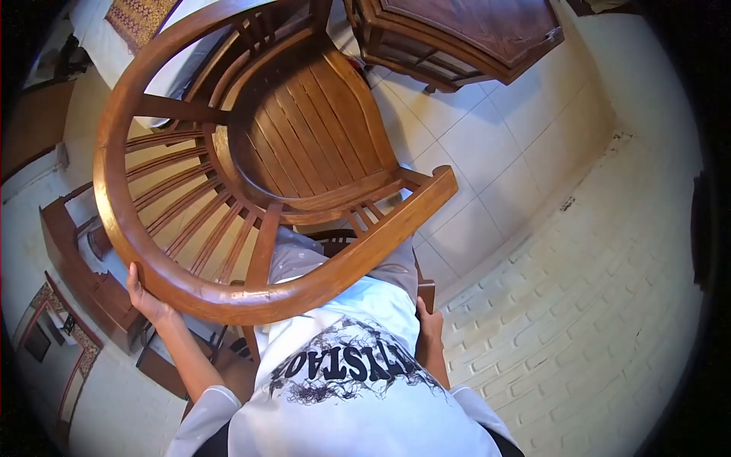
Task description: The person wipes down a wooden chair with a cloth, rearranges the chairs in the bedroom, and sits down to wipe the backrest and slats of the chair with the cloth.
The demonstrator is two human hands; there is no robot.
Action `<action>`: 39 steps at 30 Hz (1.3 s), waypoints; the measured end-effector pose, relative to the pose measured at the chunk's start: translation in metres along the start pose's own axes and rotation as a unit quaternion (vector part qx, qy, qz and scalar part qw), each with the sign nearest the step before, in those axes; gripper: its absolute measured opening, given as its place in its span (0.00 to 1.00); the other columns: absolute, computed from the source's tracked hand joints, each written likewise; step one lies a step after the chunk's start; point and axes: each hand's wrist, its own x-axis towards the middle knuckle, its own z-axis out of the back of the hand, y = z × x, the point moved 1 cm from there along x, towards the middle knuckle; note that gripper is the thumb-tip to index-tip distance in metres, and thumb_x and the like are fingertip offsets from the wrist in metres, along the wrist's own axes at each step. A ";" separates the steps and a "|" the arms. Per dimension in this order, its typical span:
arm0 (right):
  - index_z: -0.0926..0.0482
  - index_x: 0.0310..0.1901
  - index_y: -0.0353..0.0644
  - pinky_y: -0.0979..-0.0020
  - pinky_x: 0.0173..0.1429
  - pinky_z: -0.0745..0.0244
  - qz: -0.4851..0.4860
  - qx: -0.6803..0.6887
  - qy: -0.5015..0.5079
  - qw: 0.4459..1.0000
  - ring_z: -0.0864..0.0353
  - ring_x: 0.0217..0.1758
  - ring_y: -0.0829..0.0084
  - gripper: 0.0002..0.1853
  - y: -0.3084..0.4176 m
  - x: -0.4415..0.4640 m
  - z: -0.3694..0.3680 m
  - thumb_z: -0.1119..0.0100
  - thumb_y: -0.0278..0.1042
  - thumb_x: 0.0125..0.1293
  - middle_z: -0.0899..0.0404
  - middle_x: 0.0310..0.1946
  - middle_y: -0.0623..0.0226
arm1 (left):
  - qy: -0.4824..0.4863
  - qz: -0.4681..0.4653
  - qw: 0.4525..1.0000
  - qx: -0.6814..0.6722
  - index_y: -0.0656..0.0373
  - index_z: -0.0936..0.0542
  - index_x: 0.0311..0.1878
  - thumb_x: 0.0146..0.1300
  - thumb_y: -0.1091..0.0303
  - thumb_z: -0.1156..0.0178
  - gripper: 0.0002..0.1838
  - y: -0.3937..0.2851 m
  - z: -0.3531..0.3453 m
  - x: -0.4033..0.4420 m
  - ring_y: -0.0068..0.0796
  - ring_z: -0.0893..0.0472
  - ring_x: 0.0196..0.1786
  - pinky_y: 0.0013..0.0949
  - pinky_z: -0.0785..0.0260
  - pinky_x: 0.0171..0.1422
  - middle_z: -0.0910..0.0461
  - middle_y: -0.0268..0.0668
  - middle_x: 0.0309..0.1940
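Note:
A brown wooden chair (304, 126) with a slatted seat, a curved rail and thin spindles fills the upper left, close in front of my body. My left hand (146, 298) is at the outer edge of the curved rail, its thumb and fingers partly showing; how firmly it grips is hard to see. Low beside my hip is my right hand (429, 321), next to a brown wooden piece (426, 292) behind me. Its fingers are mostly hidden, and what they touch is unclear.
A wooden cabinet (464, 34) with glass sides stands at the top. Pale floor tiles (480, 145) run beside it to a white brick wall (548, 327) on the right. More wooden furniture (91, 274) is at the left.

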 end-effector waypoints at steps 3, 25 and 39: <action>0.16 0.43 0.20 0.65 0.46 0.21 0.020 -0.001 0.021 1.000 0.15 0.40 0.58 0.46 0.061 -0.031 0.024 0.27 0.70 0.52 0.15 0.36 0.46 | -0.004 0.009 1.000 0.002 0.61 0.20 0.58 0.71 0.59 0.42 0.19 0.002 -0.002 -0.006 0.28 0.14 0.45 0.29 0.25 0.52 0.13 0.37 0.47; 0.17 0.46 0.20 0.64 0.48 0.21 0.052 -0.084 0.042 0.994 0.15 0.42 0.59 0.44 0.080 -0.015 0.045 0.26 0.67 0.53 0.15 0.39 0.46 | 0.003 -0.031 1.000 -0.006 0.55 0.28 0.69 0.72 0.60 0.44 0.24 0.015 -0.005 -0.008 0.26 0.19 0.53 0.27 0.30 0.58 0.19 0.34 0.58; 0.36 0.70 0.35 0.65 0.61 0.27 0.530 -0.116 -0.090 0.835 0.24 0.56 0.60 0.41 0.174 0.091 0.060 0.27 0.36 0.56 0.25 0.57 0.52 | 0.043 -0.125 0.986 -0.098 0.61 0.29 0.70 0.68 0.67 0.46 0.27 0.049 -0.011 -0.043 0.31 0.17 0.53 0.31 0.28 0.60 0.19 0.41 0.59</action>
